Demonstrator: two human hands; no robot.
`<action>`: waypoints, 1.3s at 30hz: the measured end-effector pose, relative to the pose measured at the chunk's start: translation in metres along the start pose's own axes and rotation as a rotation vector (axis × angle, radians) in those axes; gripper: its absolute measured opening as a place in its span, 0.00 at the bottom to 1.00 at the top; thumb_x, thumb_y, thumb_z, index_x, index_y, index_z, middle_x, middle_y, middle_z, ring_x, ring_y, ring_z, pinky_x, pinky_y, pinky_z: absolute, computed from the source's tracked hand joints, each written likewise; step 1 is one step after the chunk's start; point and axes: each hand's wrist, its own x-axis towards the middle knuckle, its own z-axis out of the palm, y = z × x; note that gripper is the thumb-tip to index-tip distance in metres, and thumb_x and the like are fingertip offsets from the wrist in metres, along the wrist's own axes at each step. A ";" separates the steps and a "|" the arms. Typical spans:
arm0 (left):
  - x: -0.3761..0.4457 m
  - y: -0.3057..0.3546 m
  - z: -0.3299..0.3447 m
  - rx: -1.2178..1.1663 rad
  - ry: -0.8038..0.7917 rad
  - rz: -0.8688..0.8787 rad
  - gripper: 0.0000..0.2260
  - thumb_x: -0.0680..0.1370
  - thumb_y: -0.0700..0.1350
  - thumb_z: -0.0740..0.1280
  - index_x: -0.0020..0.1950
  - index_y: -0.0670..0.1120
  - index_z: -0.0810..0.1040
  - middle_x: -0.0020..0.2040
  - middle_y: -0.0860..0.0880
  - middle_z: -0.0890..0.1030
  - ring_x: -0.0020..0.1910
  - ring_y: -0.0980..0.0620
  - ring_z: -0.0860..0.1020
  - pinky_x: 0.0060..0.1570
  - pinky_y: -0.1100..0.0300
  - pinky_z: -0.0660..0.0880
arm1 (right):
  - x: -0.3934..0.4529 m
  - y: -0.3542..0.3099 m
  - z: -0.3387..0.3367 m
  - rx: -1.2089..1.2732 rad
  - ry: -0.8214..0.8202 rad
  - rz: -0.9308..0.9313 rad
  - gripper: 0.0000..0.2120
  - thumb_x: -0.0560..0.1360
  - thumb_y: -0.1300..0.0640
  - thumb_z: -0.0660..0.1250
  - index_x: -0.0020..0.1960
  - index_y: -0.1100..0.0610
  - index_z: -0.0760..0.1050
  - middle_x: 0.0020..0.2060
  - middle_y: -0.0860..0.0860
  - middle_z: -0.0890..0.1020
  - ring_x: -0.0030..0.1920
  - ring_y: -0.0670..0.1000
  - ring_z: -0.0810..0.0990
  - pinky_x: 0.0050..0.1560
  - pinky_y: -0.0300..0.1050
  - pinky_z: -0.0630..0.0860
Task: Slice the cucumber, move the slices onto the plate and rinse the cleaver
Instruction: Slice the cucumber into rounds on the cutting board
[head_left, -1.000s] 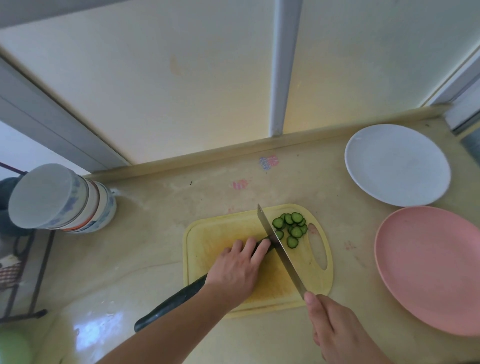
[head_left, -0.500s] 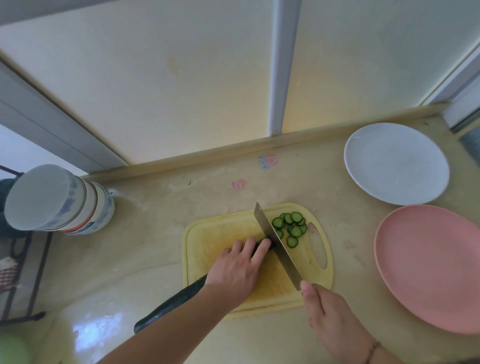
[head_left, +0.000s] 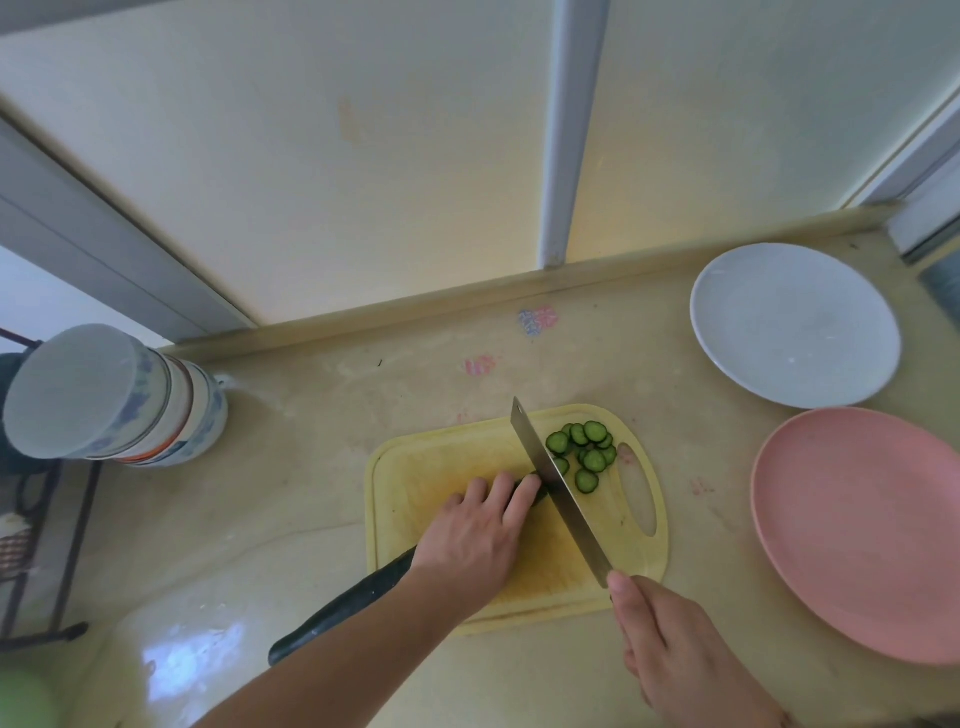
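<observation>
Cucumber (head_left: 353, 605) lies slantwise across the yellow cutting board (head_left: 447, 467), its dark uncut end sticking out over the board's near left corner onto the desk (head_left: 322, 415), its cut end under the fingers of the left hand (head_left: 478, 535). That hand presses down on the cucumber with its fingers curled over it, fingertips right beside the blade. The cleaver (head_left: 558, 488) stands edge-down on the board, its blade running from the board's far edge toward the near right corner, touching the cucumber's cut end. The right hand (head_left: 670, 649) holds the cleaver's handle; the handle itself is hidden inside the grip, with the thumb laid forward toward the blade's heel. A small heap of round green slices (head_left: 584, 452) lies on the board just to the right of the blade, beside the board's oval handle hole.

Toward the desk's right edge sit two plates, well apart from the board: a white plate (head_left: 795, 325) near the far right corner and a pink plate (head_left: 872, 530) nearer, along the right edge, the two almost touching. At the desk's far left corner stands a stack of bowls (head_left: 114, 395), upside down, with blue and orange patterns on their sides. A dark metal rack (head_left: 57, 545) shows beyond the desk's left edge.
</observation>
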 end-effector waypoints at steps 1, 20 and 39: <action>0.000 0.000 0.000 0.001 0.000 0.000 0.25 0.83 0.42 0.52 0.76 0.51 0.43 0.68 0.47 0.65 0.55 0.47 0.69 0.51 0.54 0.72 | 0.001 0.002 0.001 -0.014 -0.013 0.007 0.48 0.62 0.18 0.40 0.38 0.62 0.70 0.31 0.61 0.73 0.30 0.54 0.74 0.38 0.50 0.72; -0.002 0.000 -0.001 -0.013 0.017 0.007 0.23 0.84 0.43 0.52 0.75 0.51 0.43 0.70 0.46 0.65 0.56 0.47 0.70 0.52 0.53 0.73 | 0.024 0.008 -0.001 -0.082 -0.104 -0.004 0.22 0.76 0.38 0.46 0.32 0.51 0.64 0.21 0.46 0.65 0.23 0.43 0.65 0.29 0.36 0.64; -0.002 -0.001 0.001 0.007 0.024 0.015 0.24 0.83 0.43 0.53 0.76 0.50 0.44 0.69 0.46 0.65 0.54 0.47 0.70 0.49 0.54 0.73 | 0.002 -0.004 0.000 0.001 -0.060 -0.029 0.30 0.71 0.34 0.49 0.34 0.62 0.66 0.23 0.52 0.67 0.24 0.46 0.65 0.32 0.50 0.67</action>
